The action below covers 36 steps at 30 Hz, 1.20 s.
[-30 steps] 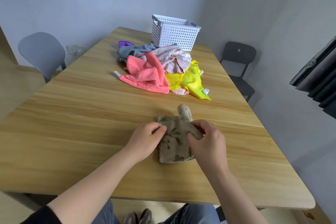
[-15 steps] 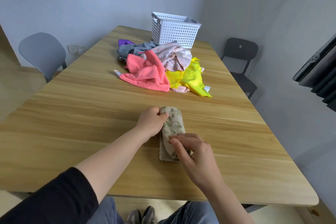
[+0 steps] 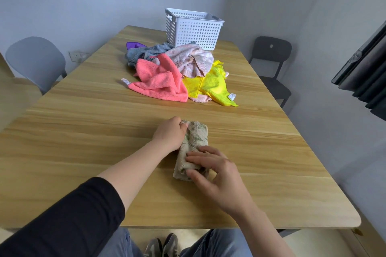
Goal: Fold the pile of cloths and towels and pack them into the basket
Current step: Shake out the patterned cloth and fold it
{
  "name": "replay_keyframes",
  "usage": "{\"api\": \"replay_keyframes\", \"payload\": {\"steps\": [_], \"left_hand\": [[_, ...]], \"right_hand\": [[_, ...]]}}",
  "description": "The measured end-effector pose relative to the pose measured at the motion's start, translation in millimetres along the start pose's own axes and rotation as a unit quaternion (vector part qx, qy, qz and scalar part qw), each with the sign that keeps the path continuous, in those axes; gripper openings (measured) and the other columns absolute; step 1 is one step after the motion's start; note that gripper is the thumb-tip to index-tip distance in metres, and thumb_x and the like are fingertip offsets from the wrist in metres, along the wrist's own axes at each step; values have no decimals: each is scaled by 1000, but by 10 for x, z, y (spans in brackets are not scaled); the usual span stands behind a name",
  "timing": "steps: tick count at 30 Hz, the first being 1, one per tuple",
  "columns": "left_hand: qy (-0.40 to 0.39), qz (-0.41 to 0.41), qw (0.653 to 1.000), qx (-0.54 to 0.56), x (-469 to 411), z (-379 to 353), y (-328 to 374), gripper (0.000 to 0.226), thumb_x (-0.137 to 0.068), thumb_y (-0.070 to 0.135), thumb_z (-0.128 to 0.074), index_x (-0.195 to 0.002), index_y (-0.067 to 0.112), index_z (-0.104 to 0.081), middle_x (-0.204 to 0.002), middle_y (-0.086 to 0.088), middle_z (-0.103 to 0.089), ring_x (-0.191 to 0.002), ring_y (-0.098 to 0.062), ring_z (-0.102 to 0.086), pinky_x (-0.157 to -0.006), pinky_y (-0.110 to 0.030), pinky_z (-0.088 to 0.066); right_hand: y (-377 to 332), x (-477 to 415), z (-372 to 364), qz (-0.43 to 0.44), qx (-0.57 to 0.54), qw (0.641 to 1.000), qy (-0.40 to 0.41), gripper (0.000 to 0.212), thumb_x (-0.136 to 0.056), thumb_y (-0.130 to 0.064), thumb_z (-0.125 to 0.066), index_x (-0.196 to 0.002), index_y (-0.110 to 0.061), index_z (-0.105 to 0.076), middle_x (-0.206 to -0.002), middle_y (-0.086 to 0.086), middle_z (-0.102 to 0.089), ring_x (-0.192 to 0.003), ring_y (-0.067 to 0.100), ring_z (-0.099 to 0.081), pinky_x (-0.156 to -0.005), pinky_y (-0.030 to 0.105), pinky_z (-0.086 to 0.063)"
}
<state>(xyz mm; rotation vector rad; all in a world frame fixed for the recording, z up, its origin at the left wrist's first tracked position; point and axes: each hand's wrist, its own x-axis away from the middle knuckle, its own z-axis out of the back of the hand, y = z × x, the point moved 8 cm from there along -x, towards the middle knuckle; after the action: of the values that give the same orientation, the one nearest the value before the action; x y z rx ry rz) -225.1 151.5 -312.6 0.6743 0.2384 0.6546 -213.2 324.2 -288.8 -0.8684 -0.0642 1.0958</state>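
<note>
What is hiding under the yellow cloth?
A pale pink cloth pokes out from under the yellow cloth, on the table. How much more lies beneath is covered.

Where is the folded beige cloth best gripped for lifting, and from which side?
Probably grip the beige cloth across its middle, from above, clamping both long edges: it lies as a narrow, thick bundle, so an end grip may unfold it.

This looks like a room in a home, most likely a dining room. A long wooden table [image 3: 83,131] stands between plain pale walls, with a grey chair [image 3: 35,58] and a black chair [image 3: 270,56] at its sides. A wall socket [image 3: 78,55], a dark curtain [image 3: 367,81], a pile of cloths [image 3: 177,75] and a white basket [image 3: 194,29] add to the household look.
</note>
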Motion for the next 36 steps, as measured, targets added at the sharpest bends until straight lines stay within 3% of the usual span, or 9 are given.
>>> {"api": "replay_keyframes", "payload": {"steps": [4, 8, 13, 15, 18, 21, 24, 29, 36], "left_hand": [[-18, -10, 998, -52, -29, -40, 65, 31, -100, 34, -36, -78, 11, -36, -71, -3, -42, -72, -27, -42, -61, -34, -31], [-46, 2, 998, 29, -30, -47, -16, 35, -95, 41, -46, -74, 14, -41, -69, 0, -45, -71, -25, -47, -54, -31, -30], [-50, 23, 992, 112, 201, -43, -77, 50, -86, 45, -61, -120, 16, -38, -91, 0, -52, -84, -18, -52, -65, -28, -38], [8, -12, 997, 75, 278, -3, -40, 43, -89, 33, -59, -119, 14, -35, -72, 4, -45, -66, -15, -47, -54, -28, -32], [62, -46, 997, 2, 311, 54, 73, 25, -94, 24, -51, -110, 16, -34, -69, 4, -45, -66, -23, -50, -56, -33, -36], [44, -83, 994, -59, 316, 22, 211, 2, -96, 21, -45, -97, 20, -45, -67, 9, -47, -62, -20, -48, -51, -30, -29], [-3, -70, 997, -26, 294, -25, 176, 7, -94, 26, -49, -97, 23, -54, -63, 11, -44, -56, -13, -43, -51, -29, -28], [-88, -90, 991, 51, 342, -97, 181, 26, -94, 29, -53, -119, 30, -59, -124, 5, -56, -113, -17, -52, -86, -28, -40], [-92, -130, 985, -60, 348, -181, 204, 40, -99, 24, -38, -136, 37, -45, -97, 3, -36, -90, -19, -48, -75, -31, -39]], "right_hand": [[62, 47, 86, -14, 3, 999, 43, 40, -82, -18, -71, -120, -29, -65, -117, -19, -64, -111, -5, -56, -94, 18, -46], [80, 76, 133, -23, 9, 997, 70, 36, -81, -16, -69, -115, -27, -67, -112, -20, -64, -101, 1, -60, -86, 22, -50], [9, 78, 132, 4, 121, 987, 105, 28, -74, -12, -69, -100, -20, -62, -93, -11, -55, -76, 5, -55, -63, 20, -48], [-33, 96, 134, 11, 128, 984, 121, 24, -72, -5, -70, -91, -18, -61, -86, -10, -54, -67, 6, -52, -57, 20, -46], [-125, 146, 108, 61, 135, 983, 109, 23, -72, 1, -70, -87, -16, -63, -85, -9, -56, -67, 4, -51, -58, 17, -44], [-96, 180, 120, 75, 139, 982, 104, 20, -74, -2, -69, -89, -15, -65, -87, -7, -56, -71, 3, -50, -61, 13, -42], [57, 193, 145, 7, 165, 981, 98, 28, -74, -22, -69, -101, -18, -60, -91, -10, -53, -75, 6, -52, -60, 17, -45], [82, 159, 143, -47, 205, 971, 115, 30, -73, -43, -58, -96, -24, -55, -85, -13, -52, -60, 7, -52, -43, 24, -44], [-64, 126, 3, 29, 171, 981, 92, 13, -68, -2, -62, -76, -13, -65, -79, -5, -54, -63, 12, -52, -48, 26, -46]]}}
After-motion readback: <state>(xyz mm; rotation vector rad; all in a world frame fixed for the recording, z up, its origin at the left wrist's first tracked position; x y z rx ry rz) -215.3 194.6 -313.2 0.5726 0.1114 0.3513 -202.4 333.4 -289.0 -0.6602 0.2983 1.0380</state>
